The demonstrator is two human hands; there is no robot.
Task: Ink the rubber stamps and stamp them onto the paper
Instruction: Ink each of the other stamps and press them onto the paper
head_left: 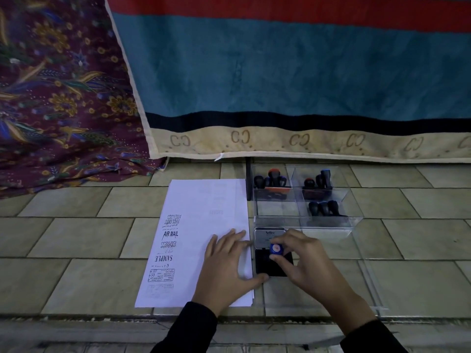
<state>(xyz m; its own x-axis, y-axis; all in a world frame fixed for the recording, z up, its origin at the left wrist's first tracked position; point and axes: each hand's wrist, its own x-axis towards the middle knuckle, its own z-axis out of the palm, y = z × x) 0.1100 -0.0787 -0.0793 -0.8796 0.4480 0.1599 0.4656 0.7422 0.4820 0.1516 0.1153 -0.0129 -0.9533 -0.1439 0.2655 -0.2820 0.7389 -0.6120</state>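
A white paper sheet [201, 225] lies on the tiled floor, with several black stamp prints down its left side. To its right sits an open ink pad [265, 268], its lid [265, 236] raised behind the black pad. My right hand [305, 263] grips a rubber stamp with a blue knob [276, 248] and holds it down on the pad. My left hand [226, 263] rests flat on the paper's right edge, its thumb touching the pad's front corner.
A clear plastic organiser [331, 222] behind the ink pad holds several black-handled stamps [323, 207] in its compartments. A striped blanket [280, 85] and a patterned purple cloth [58, 98] hang at the back. A clear sheet [369, 276] lies to the right.
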